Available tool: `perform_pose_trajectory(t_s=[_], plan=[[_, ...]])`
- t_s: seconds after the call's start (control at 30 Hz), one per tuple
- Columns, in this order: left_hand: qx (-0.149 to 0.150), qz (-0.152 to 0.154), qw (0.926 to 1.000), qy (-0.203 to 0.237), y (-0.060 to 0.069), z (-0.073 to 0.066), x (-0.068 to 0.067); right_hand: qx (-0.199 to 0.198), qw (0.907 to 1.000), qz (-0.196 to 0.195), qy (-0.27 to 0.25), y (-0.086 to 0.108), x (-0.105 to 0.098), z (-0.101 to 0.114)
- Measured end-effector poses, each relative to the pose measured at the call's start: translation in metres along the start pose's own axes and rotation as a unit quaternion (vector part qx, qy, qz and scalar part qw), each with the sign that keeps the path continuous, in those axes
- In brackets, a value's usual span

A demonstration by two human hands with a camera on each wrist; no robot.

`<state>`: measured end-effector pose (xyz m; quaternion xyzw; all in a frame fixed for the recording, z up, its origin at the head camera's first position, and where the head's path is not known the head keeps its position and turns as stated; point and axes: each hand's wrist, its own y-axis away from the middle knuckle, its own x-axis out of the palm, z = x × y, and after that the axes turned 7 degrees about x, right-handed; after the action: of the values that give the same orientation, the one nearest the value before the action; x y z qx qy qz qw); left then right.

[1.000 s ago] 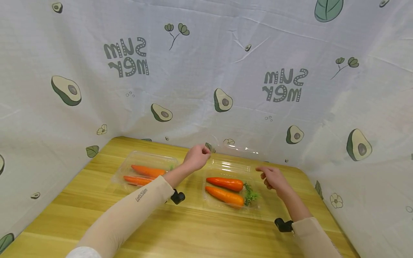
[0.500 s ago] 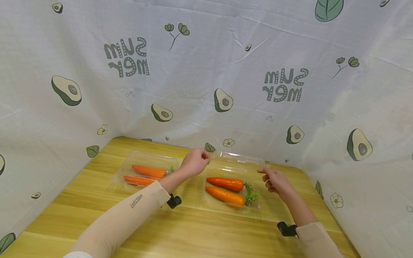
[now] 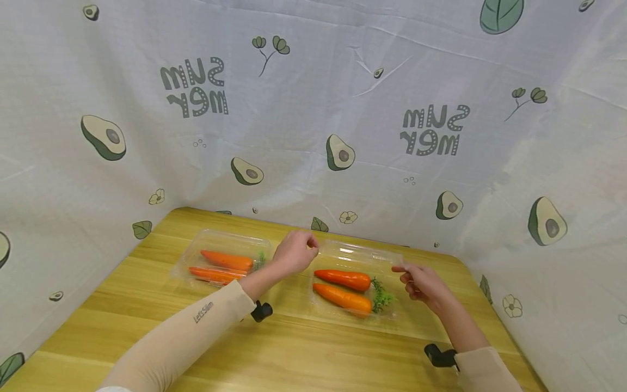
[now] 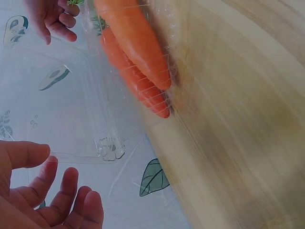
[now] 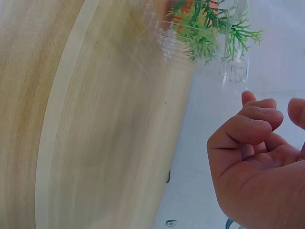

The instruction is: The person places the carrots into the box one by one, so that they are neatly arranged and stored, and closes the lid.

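Two orange carrots [image 3: 343, 279] with green tops [image 3: 381, 296] lie side by side in a clear plastic clamshell box, right of centre in the head view. Its hinged lid [image 3: 360, 251] is raised and tilted at the back. My left hand [image 3: 296, 252] pinches the lid's left corner between thumb and index finger, which the left wrist view shows near the lid edge [image 4: 76, 157]. At the opposite corner, my right hand [image 3: 425, 284] holds the lid with curled fingers; the exact contact is hard to see through the transparent plastic.
A second clear box [image 3: 235, 236] with two carrots [image 3: 227, 260] stands on the wooden table [image 3: 294, 348] at the left, partly behind my left forearm. A printed avocado curtain [image 3: 294, 109] hangs along the table's back edge and sides.
The lid has come down and forward from a more upright position, over the back of the box. Both hands have moved slightly lower with it. The carrots have stayed in place.
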<state>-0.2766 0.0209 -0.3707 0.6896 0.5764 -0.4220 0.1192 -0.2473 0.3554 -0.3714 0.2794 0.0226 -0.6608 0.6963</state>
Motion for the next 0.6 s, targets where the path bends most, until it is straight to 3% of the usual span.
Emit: perform_pose_trajectory(t_s=[0.6], plan=[[0.016,0.012,0.9995,-0.026,0.017,0.002,0.007,-0.003,0.9992,0.029,-0.028,0.013,0.000,-0.004]])
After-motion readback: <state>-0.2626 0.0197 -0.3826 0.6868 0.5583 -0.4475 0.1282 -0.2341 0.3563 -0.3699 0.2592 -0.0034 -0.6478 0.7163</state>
